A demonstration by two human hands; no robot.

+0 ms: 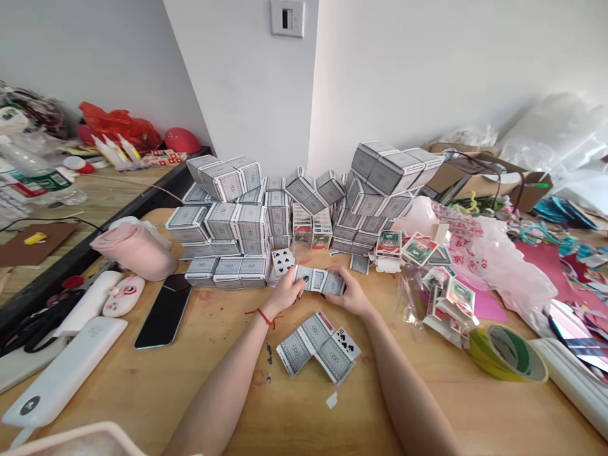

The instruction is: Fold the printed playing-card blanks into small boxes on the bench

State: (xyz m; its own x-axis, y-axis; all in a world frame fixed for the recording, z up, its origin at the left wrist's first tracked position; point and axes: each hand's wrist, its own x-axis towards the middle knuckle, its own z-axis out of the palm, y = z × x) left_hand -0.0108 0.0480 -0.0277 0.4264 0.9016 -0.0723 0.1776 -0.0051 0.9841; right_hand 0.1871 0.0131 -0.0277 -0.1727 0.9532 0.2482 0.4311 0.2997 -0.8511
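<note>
A strip of grey-backed playing cards (317, 280) spans both my hands just above the table. My left hand (285, 292) pinches its left end with the thumb on top. At the other end, my right hand (352, 296) is closed around the card edge. Below them lie several loose cards (311, 342), mostly face down, with a ten of spades (348, 345) partly covered. Behind my left hand a spade card (283, 259) shows its face. Box-like blocks made of cards are piled at the left (235, 221) and at the right (375, 190).
Card boxes (449, 304) and a yellow tape roll (507, 354) lie to the right, beside a crumpled plastic bag (475, 244). A black phone (164, 311), a white power bank (66, 373) and a pink roll (135, 250) are on the left. A wall (247, 95) stands behind.
</note>
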